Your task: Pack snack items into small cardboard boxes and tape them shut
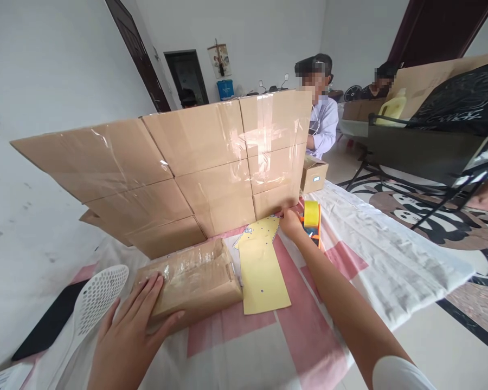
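My left hand (136, 319) lies with fingers spread on the left end of a taped cardboard box (187, 271). My right hand (291, 223) reaches to the lower right corner of a large upright cardboard panel (211, 173). Its fingers are closed there, and what they hold, if anything, is hidden. Just right of them sits an orange tape dispenser with a yellow roll (312, 215). A plain yellow sheet (264, 276) lies right of the box, partly over a yellow patterned piece (260, 230) near the panel's foot.
A white slotted skimmer (100, 298) and a flat black object (51, 322) lie at the left. Behind the panel's right edge stands a small carton (314, 174). Across the table is a person (325, 122); a folding chair (427, 151) stands at the right.
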Tool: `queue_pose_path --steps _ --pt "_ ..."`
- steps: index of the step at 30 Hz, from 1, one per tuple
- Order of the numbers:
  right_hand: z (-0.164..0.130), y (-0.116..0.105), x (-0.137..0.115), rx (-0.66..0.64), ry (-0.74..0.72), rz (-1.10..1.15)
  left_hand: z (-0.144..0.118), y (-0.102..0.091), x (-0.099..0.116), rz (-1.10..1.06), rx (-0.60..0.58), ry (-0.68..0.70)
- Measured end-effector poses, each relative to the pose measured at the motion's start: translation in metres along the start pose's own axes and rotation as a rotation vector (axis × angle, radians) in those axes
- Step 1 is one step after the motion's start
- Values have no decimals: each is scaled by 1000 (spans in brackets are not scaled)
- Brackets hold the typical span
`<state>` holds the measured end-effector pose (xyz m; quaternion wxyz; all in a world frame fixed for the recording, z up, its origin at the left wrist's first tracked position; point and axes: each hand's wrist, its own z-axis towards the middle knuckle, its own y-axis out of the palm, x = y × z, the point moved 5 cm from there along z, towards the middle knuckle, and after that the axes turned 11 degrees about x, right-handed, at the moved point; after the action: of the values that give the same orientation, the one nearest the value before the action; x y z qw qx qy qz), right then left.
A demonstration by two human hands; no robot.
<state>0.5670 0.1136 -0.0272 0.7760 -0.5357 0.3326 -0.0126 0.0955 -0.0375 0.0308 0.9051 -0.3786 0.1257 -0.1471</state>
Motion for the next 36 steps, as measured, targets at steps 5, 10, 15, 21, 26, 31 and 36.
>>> queue_pose_path --steps 5,10,15,21,26,31,36 --pt "1 -3 -1 59 19 106 0 2 -1 27 16 25" --pt "-1 -20 -7 144 -59 382 1 2 -1 17 45 45" --pt "-28 -32 -33 -4 -263 705 10 -1 -1 -55 97 55" --pt "-122 -33 -86 -376 -643 885 19 0 -11 -162 84 111" --pt "-173 -30 -105 -443 -915 688 21 -5 -11 -207 67 135" --pt "-183 -25 -112 -326 -1051 422 20 -8 -7 -210 44 119" --pt "-189 -23 -118 -258 -1007 333 20 -12 -1 -214 43 79"
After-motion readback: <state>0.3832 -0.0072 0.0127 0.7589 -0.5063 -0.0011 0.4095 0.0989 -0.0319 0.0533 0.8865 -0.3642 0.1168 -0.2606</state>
